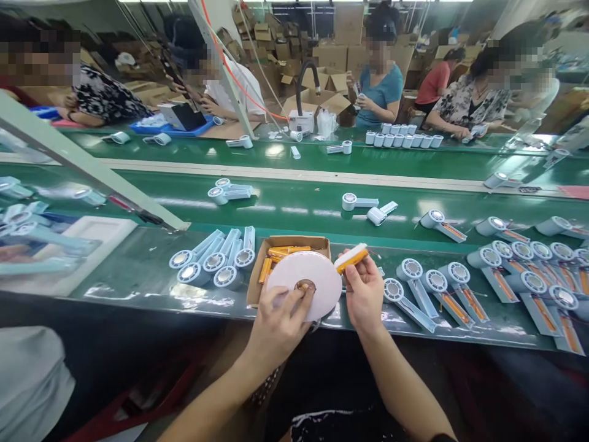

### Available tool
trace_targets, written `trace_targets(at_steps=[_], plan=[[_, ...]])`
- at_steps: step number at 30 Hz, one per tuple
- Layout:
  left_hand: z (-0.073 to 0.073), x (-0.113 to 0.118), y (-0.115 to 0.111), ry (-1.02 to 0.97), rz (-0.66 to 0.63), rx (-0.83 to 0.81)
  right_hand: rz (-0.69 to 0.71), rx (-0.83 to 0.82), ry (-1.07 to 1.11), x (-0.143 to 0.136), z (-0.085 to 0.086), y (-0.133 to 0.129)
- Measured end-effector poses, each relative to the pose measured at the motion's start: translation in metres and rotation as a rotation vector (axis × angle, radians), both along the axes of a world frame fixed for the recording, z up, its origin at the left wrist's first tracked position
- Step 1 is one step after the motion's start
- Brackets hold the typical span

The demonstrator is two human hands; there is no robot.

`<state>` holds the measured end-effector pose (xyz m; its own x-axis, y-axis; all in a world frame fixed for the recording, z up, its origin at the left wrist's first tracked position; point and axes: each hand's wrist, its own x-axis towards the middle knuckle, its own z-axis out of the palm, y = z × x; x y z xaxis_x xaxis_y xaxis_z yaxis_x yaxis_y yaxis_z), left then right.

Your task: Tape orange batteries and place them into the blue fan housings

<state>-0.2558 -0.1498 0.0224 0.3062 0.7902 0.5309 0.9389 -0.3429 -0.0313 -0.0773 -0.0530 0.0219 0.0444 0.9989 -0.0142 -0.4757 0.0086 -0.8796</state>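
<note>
My left hand (281,313) is closed on a white roll of tape (317,276), with fingers at the brown core in its middle. In my right hand (367,291) is an orange battery (352,260), pinched between thumb and fingers, with a white strip along its upper side. The roll hangs partly over a cardboard box (252,288) that holds several orange batteries (265,270). Left of the box lie several light blue fan bodies (215,261). To the right of my right hand lie more fan bodies (435,281), some with an orange battery in the handle.
A green conveyor belt (294,209) runs across beyond the bench, with scattered fan bodies (361,201) on it. A slanted metal post (92,162) stands at left, by a white foam tray (105,236). Several co-workers sit across the line, among them a person in blue (381,92).
</note>
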Motion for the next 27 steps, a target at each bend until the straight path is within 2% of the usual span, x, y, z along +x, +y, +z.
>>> trace_targets(at_steps=[2,3,4,6,7,8,9,10,11,12,13,15,17,19,21,23,24,25,27], plan=[[-0.006,0.012,-0.002,-0.083,0.033,0.015,-0.006,-0.018,0.035,0.000,-0.001,-0.005],[-0.008,0.018,-0.003,-0.093,0.020,0.019,0.028,-0.010,0.032,0.004,0.005,0.000],[-0.009,0.022,-0.004,-0.073,-0.031,0.013,0.061,0.016,0.023,0.009,0.017,0.010],[-0.008,0.026,-0.005,0.019,-0.210,-0.016,0.061,0.139,0.033,0.026,0.052,0.044],[-0.007,0.024,-0.005,0.065,-0.292,-0.037,0.007,0.233,0.058,0.037,0.071,0.064],[-0.006,0.017,-0.005,0.087,-0.320,-0.061,-0.087,0.338,0.128,0.051,0.090,0.083],[-0.003,0.007,-0.005,0.081,-0.288,-0.089,-0.195,0.414,0.201,0.066,0.105,0.098],[-0.001,-0.008,-0.005,0.055,-0.217,-0.124,-0.246,0.453,0.227,0.084,0.114,0.107],[0.001,-0.025,-0.005,0.025,-0.142,-0.165,-0.291,0.475,0.233,0.102,0.117,0.107],[0.003,-0.044,-0.004,-0.004,-0.080,-0.208,-0.311,0.467,0.212,0.120,0.112,0.099],[0.004,-0.062,-0.001,-0.026,-0.060,-0.240,-0.312,0.432,0.171,0.136,0.101,0.085],[0.005,-0.092,0.013,-0.061,-0.083,-0.273,-0.288,0.290,0.074,0.162,0.062,0.044],[0.010,-0.098,0.041,-0.110,-0.118,-0.267,-0.257,0.113,-0.014,0.178,0.017,0.005],[0.021,-0.072,0.085,-0.140,-0.152,-0.285,-0.270,0.007,-0.060,0.189,-0.018,-0.021],[0.037,-0.020,0.145,-0.092,-0.176,-0.396,-0.279,-0.050,-0.068,0.200,-0.037,-0.034],[0.049,0.045,0.213,0.076,-0.200,-0.538,-0.288,-0.080,-0.062,0.210,-0.042,-0.039],[0.053,0.079,0.245,0.209,-0.217,-0.606,-0.301,-0.090,-0.062,0.214,-0.042,-0.042],[0.054,0.110,0.273,0.255,-0.242,-0.635,-0.316,-0.102,-0.066,0.219,-0.042,-0.045],[0.051,0.162,0.315,0.298,-0.270,-0.654,-0.349,-0.148,-0.091,0.225,-0.040,-0.053]])
